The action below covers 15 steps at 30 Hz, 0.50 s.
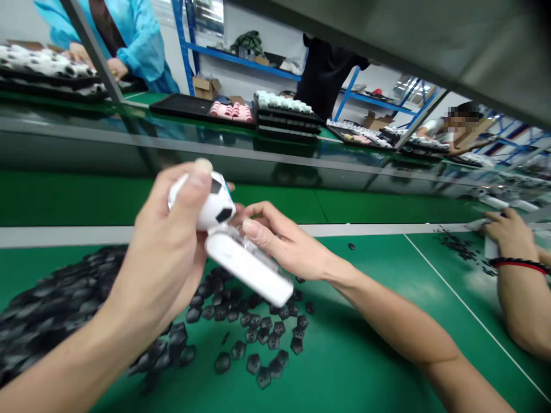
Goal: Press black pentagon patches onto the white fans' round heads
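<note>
My left hand (167, 229) is wrapped round a white soccer-ball-patterned piece (221, 203) with black pentagons, its thumb lying over the top. From this piece a blurred white bar (249, 269) sticks out, slanting down to the right, with a clear part along its upper side. My right hand (279, 238) is at the joint between ball and bar, thumb and fingers drawn together; what lies between them is hidden. Below both hands, loose black pentagon pieces (253, 362) are scattered on the green table (357, 355).
A large heap of black pieces (55, 304) lies at the left. At the right, a co-worker's hand (512, 235) is beside more small black pieces (460, 246). Across the belt stand stacked trays (288, 123) of parts. A person in blue (142, 46) works behind a metal post (94, 51).
</note>
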Available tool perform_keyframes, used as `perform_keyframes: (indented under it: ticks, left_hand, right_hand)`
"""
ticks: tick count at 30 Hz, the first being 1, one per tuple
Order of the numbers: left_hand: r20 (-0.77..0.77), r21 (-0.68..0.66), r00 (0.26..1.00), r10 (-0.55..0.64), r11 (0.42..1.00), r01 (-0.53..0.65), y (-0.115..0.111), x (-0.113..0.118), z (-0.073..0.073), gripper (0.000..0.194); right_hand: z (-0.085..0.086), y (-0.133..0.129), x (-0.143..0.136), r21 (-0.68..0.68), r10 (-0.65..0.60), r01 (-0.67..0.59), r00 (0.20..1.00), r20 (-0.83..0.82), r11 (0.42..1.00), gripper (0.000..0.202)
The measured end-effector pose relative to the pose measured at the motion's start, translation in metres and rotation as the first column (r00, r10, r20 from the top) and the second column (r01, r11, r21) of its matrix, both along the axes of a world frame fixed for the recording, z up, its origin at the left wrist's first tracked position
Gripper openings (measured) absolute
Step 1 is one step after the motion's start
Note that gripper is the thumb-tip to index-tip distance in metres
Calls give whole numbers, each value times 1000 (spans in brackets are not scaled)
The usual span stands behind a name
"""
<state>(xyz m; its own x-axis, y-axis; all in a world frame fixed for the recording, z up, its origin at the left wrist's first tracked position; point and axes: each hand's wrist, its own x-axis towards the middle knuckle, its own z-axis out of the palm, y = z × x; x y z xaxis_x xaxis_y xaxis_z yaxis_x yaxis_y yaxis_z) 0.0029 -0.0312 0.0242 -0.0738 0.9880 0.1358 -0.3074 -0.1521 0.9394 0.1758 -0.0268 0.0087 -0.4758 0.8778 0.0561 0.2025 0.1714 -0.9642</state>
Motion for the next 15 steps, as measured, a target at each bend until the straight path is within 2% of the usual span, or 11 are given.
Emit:
perform_keyframes:
  ticks: [2, 4, 5, 7, 8, 10, 11, 13, 14, 15]
  left_hand:
    - [1, 47, 1000, 13, 999, -13, 8, -6, 0, 13]
    - [-56, -15, 998, -13, 1000, 12, 15, -15, -1, 10]
    - [-95, -49, 995, -17, 999, 12, 17, -21, -1, 12]
    - [-173, -41, 985, 11, 999, -18, 17, -36, 2, 17]
    - [-213, -2, 976, 36, 999, -37, 15, -45, 4, 17]
    - [-344, 73, 937, 65, 996, -43, 7, -61, 7, 14]
    - [-453, 83, 891, 45, 997, -8, 2, -70, 7, 14]
    - [-691, 35, 720, -65, 992, 123, -9, -85, 1, 19]
    - [-784, -20, 604, -141, 979, 203, -15, -91, -5, 21]
    - [-850, -78, 484, -208, 958, 274, -20, -97, -13, 22]
  right_hand:
    - [-2, 2, -1, -170, 159, -153, 987, 21, 973, 65]
    - [-8, 10, 2, -200, 200, -173, 972, 122, 964, 75]
    - [-13, 18, 5, -154, 144, -111, 965, 222, 982, 73]
    - [-27, 42, 15, -3, -67, 76, 897, 437, 997, 66]
    - [-34, 56, 22, 97, -206, 183, 822, 530, 978, 63]
    - [-47, 85, 34, 215, -380, 315, 706, 598, 924, 68]
    - [-51, 96, 39, 265, -443, 357, 662, 605, 896, 70]
    - [-54, 105, 43, 377, -548, 397, 608, 575, 837, 68]
    - [-54, 102, 41, 450, -581, 375, 612, 536, 810, 61]
    - [-52, 93, 36, 510, -569, 312, 657, 494, 802, 49]
